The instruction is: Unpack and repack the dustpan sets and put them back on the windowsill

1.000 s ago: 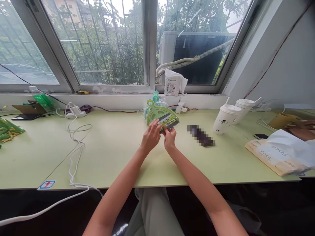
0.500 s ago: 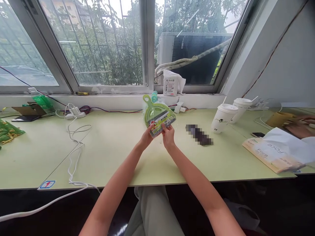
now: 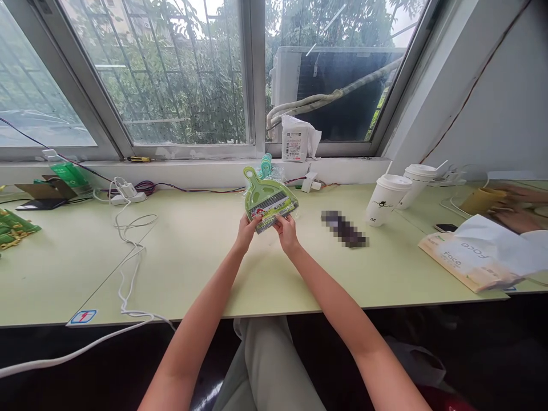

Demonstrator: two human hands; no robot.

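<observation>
A green dustpan set [image 3: 268,200] in clear plastic wrap, with a dark and green printed label, is tilted above the pale green table. Its round-holed handle points up toward the window, and a teal handle shows behind it. My left hand [image 3: 246,233] grips the lower left edge, thumb on the label. At the lower right edge, my right hand [image 3: 286,233] pinches the package near its label. A pixelated dark object [image 3: 345,229] lies on the table to the right.
Two white lidded cups [image 3: 387,200] with straws stand at right, near a tissue pack [image 3: 475,257]. A co-worker's hands [image 3: 518,208] are at the far right. White cables [image 3: 135,248] and a power strip [image 3: 128,197] lie left. A white packet [image 3: 295,140] stands on the sill.
Both hands have shifted slightly left with the dustpan set, and my right hand has moved a little along its lower edge. The whole view has shifted slightly.
</observation>
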